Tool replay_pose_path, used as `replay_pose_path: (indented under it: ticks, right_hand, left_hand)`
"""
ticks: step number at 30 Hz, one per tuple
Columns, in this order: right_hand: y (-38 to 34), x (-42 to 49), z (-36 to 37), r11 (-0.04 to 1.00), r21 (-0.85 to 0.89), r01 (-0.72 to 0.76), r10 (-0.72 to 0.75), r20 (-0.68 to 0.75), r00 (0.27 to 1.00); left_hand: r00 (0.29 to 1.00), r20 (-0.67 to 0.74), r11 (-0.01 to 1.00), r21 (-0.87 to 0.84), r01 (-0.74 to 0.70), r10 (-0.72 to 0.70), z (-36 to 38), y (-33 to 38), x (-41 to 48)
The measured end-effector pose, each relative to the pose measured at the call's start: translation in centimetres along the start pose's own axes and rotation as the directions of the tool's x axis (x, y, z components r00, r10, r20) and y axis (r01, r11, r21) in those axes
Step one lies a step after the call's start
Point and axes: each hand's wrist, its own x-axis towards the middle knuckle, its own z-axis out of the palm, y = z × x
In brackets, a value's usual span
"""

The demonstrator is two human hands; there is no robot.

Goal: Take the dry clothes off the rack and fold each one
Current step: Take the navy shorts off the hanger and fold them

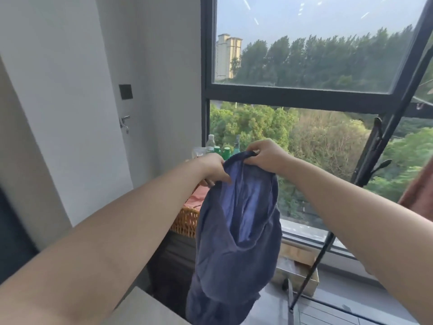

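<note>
- A black-framed window (302, 95) is seen ahead, with trees beyond the glass
- A blue garment (236, 231) is held up before it, hung limp from its bunched top edge, apart from the rack pole (384, 141) slanted at the right
- A wicker basket (186, 222) is partly hidden behind the garment
- The top edge is gripped by the curled fingers of the right hand (264, 156)
- The left edge is pinched by the left hand (212, 168)
- Green-capped bottles (221, 151) are lined up behind the hands

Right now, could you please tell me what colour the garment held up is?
The garment is dark blue, plain; head view.
</note>
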Motion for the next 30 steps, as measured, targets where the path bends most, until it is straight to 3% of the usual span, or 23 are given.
replay_pose_path:
  ticks: [2, 5, 8, 14, 22, 25, 27, 30]
  right_hand:
    - [-0.9, 0.3, 0.5, 0.999, -0.021, 0.038, -0.038, -0.017, 0.999]
    - [-1.1, 1.2, 0.9, 0.979, -0.201, 0.039, -0.054, -0.067, 0.996]
    - [-0.5, 1.7, 1.2, 0.934, -0.357, 0.002, -0.031, -0.077, 0.997]
    - [1.2, 2.5, 1.1, 0.871, -0.491, -0.005, -0.045, -0.091, 0.995]
    - [4.4, 3.9, -1.8, 0.855, -0.514, -0.067, 0.034, -0.074, 0.997]
    - [6.1, 4.3, -3.4, 0.849, -0.512, -0.131, 0.109, -0.072, 0.991]
    - [7.2, 4.6, -4.3, 0.858, -0.485, -0.172, 0.158, -0.069, 0.985]
    - [8.8, 5.2, -5.0, 0.885, -0.392, -0.251, 0.249, -0.058, 0.967]
  left_hand:
    - [0.991, -0.133, 0.999, -0.029, 0.012, -0.016, 0.2, -0.9, 0.1]
    - [0.936, -0.349, 0.999, -0.043, 0.028, -0.041, -0.5, -2.3, 0.3]
    - [0.903, -0.426, 0.997, -0.062, 0.039, -0.062, -1.8, -3.4, 0.1]
    - [0.848, -0.525, 0.997, -0.017, 0.074, -0.072, -3.4, -3.6, -0.2]
    - [0.822, -0.568, 0.99, 0.087, 0.109, -0.041, -4.6, -3.3, 1.4]
    - [0.851, -0.523, 0.979, 0.146, 0.141, -0.044, -4.7, -3.8, 1.7]
    - [0.873, -0.479, 0.983, 0.097, 0.155, -0.09, -4.6, -3.9, 2.0]
    - [0.918, -0.349, 0.979, -0.131, 0.153, -0.19, -4.2, -3.8, 2.6]
